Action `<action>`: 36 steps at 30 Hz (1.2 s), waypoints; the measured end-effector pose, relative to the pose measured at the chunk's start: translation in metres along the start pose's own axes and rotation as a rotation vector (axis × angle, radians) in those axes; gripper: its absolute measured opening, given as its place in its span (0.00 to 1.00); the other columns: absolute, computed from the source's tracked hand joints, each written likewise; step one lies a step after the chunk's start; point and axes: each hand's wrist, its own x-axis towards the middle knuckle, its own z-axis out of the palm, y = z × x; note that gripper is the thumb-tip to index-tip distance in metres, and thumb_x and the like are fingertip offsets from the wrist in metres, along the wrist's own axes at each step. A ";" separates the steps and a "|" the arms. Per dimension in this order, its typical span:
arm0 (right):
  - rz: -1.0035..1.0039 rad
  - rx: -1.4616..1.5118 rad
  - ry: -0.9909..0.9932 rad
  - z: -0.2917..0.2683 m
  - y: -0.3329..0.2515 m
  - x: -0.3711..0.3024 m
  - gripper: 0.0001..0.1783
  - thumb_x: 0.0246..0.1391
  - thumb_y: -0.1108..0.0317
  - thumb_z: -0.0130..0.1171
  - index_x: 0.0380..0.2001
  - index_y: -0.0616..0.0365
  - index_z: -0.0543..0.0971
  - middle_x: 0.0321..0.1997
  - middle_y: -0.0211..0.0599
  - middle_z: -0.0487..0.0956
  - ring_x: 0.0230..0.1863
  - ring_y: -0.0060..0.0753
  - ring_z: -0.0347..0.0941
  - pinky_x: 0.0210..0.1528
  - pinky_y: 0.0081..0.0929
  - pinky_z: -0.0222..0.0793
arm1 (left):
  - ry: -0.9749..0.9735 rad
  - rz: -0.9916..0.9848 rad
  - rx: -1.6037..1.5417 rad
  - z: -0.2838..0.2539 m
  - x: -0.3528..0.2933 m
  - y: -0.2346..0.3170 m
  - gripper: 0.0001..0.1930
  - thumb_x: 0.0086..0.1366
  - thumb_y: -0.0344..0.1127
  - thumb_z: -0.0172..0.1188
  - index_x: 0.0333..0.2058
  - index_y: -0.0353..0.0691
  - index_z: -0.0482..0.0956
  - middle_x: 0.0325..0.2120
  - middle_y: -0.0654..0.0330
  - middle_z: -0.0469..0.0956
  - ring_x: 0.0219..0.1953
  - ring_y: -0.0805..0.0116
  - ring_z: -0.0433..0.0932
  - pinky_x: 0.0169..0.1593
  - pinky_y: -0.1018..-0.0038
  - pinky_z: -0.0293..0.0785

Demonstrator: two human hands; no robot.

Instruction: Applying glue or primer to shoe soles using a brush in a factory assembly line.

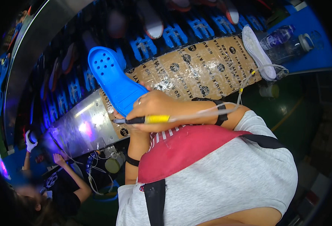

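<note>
A blue shoe sole [124, 88] with a cluster of round holes at its toe end is tilted up over the bench, its toe pointing away from me. My left hand [137, 133] grips its near end from below, mostly hidden by the sole and my other hand. My right hand [151, 107] is closed around a pen-like applicator [139, 120] with a black grip and yellow band. The applicator's grey tip points left, near the sole's heel edge. From its rear a clear tube [211, 113] runs along my right forearm.
Printed tape covers a cardboard-topped bench [207, 75]; a bare metal plate [87, 124] lies to its left. Beyond runs a rack of blue holders [173, 35] carrying shoe parts. A white sole [257, 52] and plastic bottles [283, 47] are at the right. A co-worker [60, 188] works lower left.
</note>
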 end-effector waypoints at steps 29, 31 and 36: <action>0.114 0.329 -0.031 -0.002 0.009 -0.025 0.18 0.41 0.69 0.66 0.39 0.55 0.80 0.25 0.37 0.78 0.24 0.28 0.73 0.26 0.21 0.66 | 0.058 0.170 0.336 0.024 0.016 0.051 0.42 0.46 0.62 0.50 0.56 0.39 0.60 0.48 0.43 0.66 0.48 0.46 0.67 0.49 0.52 0.66; 0.121 0.336 -0.101 -0.010 0.007 -0.021 0.17 0.41 0.69 0.66 0.39 0.55 0.80 0.25 0.37 0.78 0.24 0.28 0.73 0.26 0.21 0.66 | -0.017 0.150 0.350 0.021 0.015 0.055 0.43 0.45 0.63 0.51 0.56 0.39 0.60 0.49 0.42 0.65 0.49 0.45 0.68 0.50 0.52 0.66; 0.144 0.456 -0.008 -0.023 0.007 -0.018 0.17 0.39 0.69 0.67 0.38 0.51 0.81 0.23 0.34 0.78 0.23 0.25 0.73 0.26 0.22 0.67 | -0.020 0.060 0.388 0.024 0.010 0.069 0.48 0.43 0.66 0.53 0.57 0.35 0.57 0.49 0.38 0.64 0.49 0.41 0.67 0.49 0.51 0.68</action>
